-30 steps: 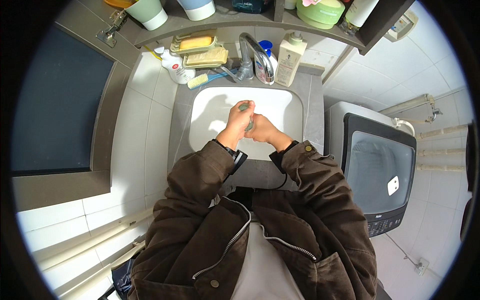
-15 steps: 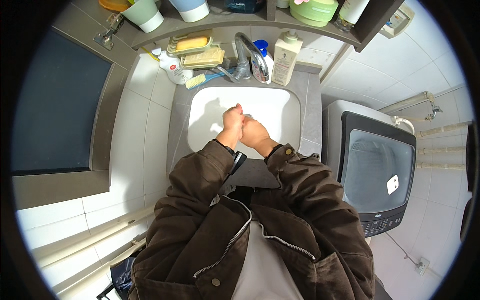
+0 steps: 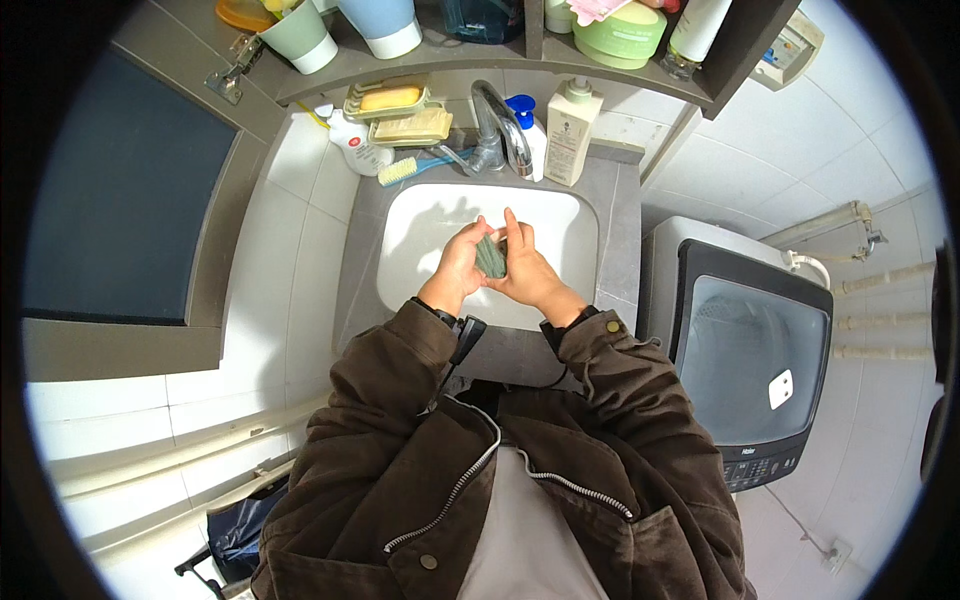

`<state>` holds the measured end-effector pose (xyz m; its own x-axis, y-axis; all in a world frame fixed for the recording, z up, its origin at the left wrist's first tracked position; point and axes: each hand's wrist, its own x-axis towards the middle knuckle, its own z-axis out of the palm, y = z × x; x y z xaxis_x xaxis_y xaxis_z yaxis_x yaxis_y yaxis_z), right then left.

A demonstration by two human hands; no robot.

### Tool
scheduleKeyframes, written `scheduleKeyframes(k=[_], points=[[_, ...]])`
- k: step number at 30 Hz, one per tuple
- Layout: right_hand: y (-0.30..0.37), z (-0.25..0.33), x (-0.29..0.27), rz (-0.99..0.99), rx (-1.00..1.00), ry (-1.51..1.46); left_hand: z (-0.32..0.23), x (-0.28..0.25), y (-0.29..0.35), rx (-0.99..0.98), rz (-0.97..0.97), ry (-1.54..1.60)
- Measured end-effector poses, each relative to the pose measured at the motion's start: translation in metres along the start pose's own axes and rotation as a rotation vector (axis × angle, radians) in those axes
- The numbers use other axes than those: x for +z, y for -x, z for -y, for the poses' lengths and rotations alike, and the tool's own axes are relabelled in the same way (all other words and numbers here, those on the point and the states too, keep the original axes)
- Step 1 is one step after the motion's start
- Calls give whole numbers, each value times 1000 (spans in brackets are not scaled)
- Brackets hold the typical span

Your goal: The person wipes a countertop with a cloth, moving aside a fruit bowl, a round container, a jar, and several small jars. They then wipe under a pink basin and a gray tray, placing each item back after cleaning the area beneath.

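Note:
Over the white sink point(image 3: 410, 275), both my hands hold a small grey-green ribbed piece point(image 3: 490, 258) between them. Its exact kind cannot be told. My left hand point(image 3: 456, 264) is closed on its left side, thumb near the top. From the right, my right hand point(image 3: 531, 272) grips it, with one or two fingers sticking up and away. My palms hide part of the piece. Behind the sink rises a bent metal faucet point(image 3: 491, 130); I see no water running from it.
Along the back stand a pump bottle point(image 3: 570, 135), a blue-topped bottle point(image 3: 525, 112), soap dishes point(image 3: 412, 127), a blue brush point(image 3: 420, 166) and a white bottle point(image 3: 360, 150). A shelf point(image 3: 450, 62) overhangs them. To the right is a washing machine point(image 3: 750, 345).
My hands, clasped together before, have parted slightly, and the grey-green piece now shows between them. My right hand has shifted right and its fingers have lifted. The view has tilted a little.

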<state>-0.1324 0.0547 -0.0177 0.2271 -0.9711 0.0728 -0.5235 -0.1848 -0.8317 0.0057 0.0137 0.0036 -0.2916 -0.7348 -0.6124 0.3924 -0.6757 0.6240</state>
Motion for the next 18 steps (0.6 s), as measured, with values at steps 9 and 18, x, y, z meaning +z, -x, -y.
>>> scheduleKeyframes(k=[9, 18], points=[[13, -10, -30, 296, 446, -1240, -12, 28, 22, 443, 125, -99], [0, 7, -22, 623, 339, -1327, -19, 39, 48, 885, 496, -593]])
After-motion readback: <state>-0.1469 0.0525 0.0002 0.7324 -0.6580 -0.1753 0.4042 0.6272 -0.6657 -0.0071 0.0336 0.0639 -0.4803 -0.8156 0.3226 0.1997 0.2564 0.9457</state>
